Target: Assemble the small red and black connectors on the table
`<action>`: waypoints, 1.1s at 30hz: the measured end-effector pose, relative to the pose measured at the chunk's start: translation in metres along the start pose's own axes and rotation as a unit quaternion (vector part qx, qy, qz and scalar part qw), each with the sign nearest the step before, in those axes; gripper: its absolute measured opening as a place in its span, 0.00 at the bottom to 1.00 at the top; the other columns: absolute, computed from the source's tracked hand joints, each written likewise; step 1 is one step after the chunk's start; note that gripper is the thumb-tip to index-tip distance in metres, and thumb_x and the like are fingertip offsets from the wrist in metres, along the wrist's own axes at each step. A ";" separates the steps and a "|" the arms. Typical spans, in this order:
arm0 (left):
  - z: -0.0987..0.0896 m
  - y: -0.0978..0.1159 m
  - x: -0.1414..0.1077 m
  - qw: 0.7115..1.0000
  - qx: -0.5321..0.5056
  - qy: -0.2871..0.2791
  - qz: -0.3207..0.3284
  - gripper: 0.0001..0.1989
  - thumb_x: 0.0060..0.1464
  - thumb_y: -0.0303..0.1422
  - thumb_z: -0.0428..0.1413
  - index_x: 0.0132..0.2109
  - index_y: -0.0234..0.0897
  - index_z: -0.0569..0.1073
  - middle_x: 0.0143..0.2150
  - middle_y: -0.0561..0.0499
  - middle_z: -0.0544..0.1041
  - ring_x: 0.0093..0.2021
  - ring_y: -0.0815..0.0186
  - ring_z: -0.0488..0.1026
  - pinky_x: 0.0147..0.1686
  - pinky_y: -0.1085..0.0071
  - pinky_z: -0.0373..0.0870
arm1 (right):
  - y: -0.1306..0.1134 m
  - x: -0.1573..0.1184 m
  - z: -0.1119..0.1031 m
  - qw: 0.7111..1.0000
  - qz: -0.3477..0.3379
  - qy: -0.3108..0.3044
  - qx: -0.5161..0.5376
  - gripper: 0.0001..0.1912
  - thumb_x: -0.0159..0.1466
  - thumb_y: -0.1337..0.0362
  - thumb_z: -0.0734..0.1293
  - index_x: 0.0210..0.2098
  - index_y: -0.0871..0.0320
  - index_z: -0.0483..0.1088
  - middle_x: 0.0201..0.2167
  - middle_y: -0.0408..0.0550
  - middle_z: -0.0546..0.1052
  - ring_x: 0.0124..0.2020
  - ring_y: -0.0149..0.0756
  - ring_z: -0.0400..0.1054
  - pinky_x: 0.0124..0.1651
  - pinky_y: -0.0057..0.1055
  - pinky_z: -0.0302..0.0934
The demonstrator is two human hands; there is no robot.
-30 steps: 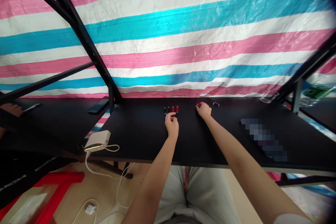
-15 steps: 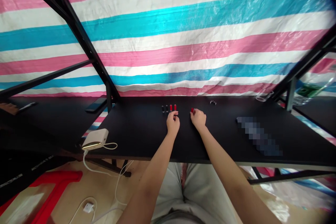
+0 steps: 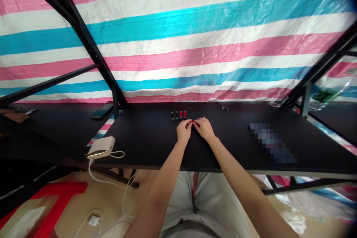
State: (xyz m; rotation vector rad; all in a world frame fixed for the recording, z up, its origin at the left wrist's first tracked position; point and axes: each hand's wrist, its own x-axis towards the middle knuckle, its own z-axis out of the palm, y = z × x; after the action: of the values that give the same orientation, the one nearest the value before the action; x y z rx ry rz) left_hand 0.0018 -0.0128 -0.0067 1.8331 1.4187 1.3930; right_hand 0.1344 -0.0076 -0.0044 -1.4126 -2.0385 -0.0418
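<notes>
My left hand (image 3: 183, 132) and my right hand (image 3: 205, 129) meet over the black table. Both are closed in a pinch, fingertip to fingertip, on a small red cylinder (image 3: 192, 121). The fingers cover most of it, so its ends are hidden. Just beyond my left hand stands a short row of similar small pieces: two black cylinders (image 3: 176, 115) on the left and two red cylinders (image 3: 181, 114) on the right. Farther back to the right lies a little group of small dark and shiny parts (image 3: 225, 108), too small to name.
A white power bank (image 3: 102, 147) with cables sits at the table's left front corner. On the right lies a blurred-out dark object (image 3: 272, 143). A phone (image 3: 102, 111) and another person's hand (image 3: 15, 116) are on the left-hand table. Black metal posts (image 3: 95, 57) frame the sides.
My right hand has moved left with the red cylinder and met my left hand. My left fingers have closed on the piece. The row of cylinders stands as before.
</notes>
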 end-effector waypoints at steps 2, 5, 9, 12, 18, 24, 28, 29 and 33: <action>0.000 0.000 0.001 0.999 -0.019 0.023 -0.024 0.10 0.51 0.32 0.52 0.39 0.36 0.73 0.34 0.48 0.74 0.27 0.71 0.69 0.34 0.72 0.67 | -0.001 -0.001 -0.001 1.000 0.012 0.001 0.014 0.12 0.61 0.60 0.58 0.31 0.58 0.70 0.25 0.47 0.72 0.30 0.34 0.63 0.34 0.29 0.52; -0.001 0.002 0.001 0.997 -0.047 0.042 -0.043 0.10 0.51 0.34 0.51 0.39 0.36 0.72 0.32 0.48 0.75 0.26 0.71 0.69 0.33 0.72 0.67 | -0.002 -0.002 -0.003 0.996 0.087 0.029 0.014 0.15 0.62 0.56 0.56 0.32 0.58 0.70 0.23 0.46 0.72 0.26 0.33 0.65 0.31 0.28 0.52; -0.001 0.004 0.002 0.993 -0.094 0.047 -0.051 0.11 0.51 0.36 0.51 0.41 0.36 0.71 0.33 0.48 0.74 0.27 0.71 0.70 0.33 0.72 0.68 | 0.000 -0.003 -0.005 0.990 0.127 0.063 -0.003 0.16 0.63 0.58 0.54 0.39 0.57 0.70 0.31 0.49 0.74 0.29 0.34 0.67 0.32 0.28 0.53; 0.000 0.003 0.002 0.991 -0.116 0.049 -0.047 0.13 0.51 0.38 0.50 0.42 0.37 0.70 0.34 0.48 0.74 0.28 0.71 0.70 0.33 0.72 0.69 | 0.002 -0.004 -0.005 0.989 0.131 0.074 -0.009 0.16 0.62 0.59 0.55 0.41 0.57 0.70 0.33 0.50 0.74 0.32 0.35 0.67 0.34 0.28 0.55; 0.001 0.003 0.002 0.989 -0.127 0.057 -0.047 0.13 0.51 0.39 0.50 0.41 0.37 0.70 0.35 0.48 0.73 0.27 0.72 0.69 0.32 0.73 0.69 | 0.003 -0.004 -0.005 0.992 0.102 0.076 -0.001 0.16 0.62 0.60 0.55 0.41 0.57 0.70 0.28 0.49 0.72 0.29 0.34 0.65 0.33 0.28 0.56; -0.001 0.006 0.003 0.985 -0.155 0.063 -0.053 0.14 0.51 0.40 0.50 0.41 0.36 0.70 0.32 0.49 0.73 0.25 0.73 0.69 0.28 0.74 0.69 | 0.002 -0.004 -0.004 0.992 0.085 0.086 0.020 0.16 0.63 0.60 0.55 0.41 0.58 0.70 0.28 0.48 0.72 0.28 0.33 0.65 0.31 0.27 0.56; -0.002 0.007 0.003 0.982 -0.165 0.065 -0.058 0.15 0.51 0.40 0.50 0.42 0.36 0.70 0.33 0.49 0.73 0.24 0.73 0.69 0.28 0.75 0.69 | 0.001 -0.004 -0.004 0.992 0.079 0.093 0.023 0.16 0.63 0.60 0.55 0.41 0.58 0.71 0.27 0.48 0.72 0.29 0.33 0.65 0.31 0.27 0.56; -0.003 0.008 0.003 0.982 -0.166 0.066 -0.059 0.15 0.51 0.40 0.50 0.43 0.36 0.70 0.34 0.49 0.73 0.24 0.73 0.70 0.28 0.74 0.69 | 0.001 -0.004 -0.004 0.992 0.078 0.093 0.019 0.16 0.63 0.60 0.55 0.41 0.58 0.71 0.27 0.48 0.72 0.29 0.33 0.65 0.31 0.27 0.55; -0.003 0.009 0.001 0.985 -0.164 0.026 -0.037 0.18 0.52 0.37 0.49 0.50 0.39 0.67 0.43 0.46 0.72 0.28 0.73 0.71 0.29 0.75 0.69 | 0.002 -0.003 -0.002 0.994 0.080 0.078 0.012 0.16 0.62 0.59 0.55 0.42 0.58 0.70 0.28 0.49 0.72 0.29 0.34 0.65 0.32 0.28 0.55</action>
State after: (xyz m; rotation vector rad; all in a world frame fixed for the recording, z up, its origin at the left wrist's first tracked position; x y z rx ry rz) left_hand 0.0037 -0.0159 0.0022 1.5308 1.1828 1.5419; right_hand 0.1374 -0.0098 -0.0051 -1.5053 -1.7893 -0.0561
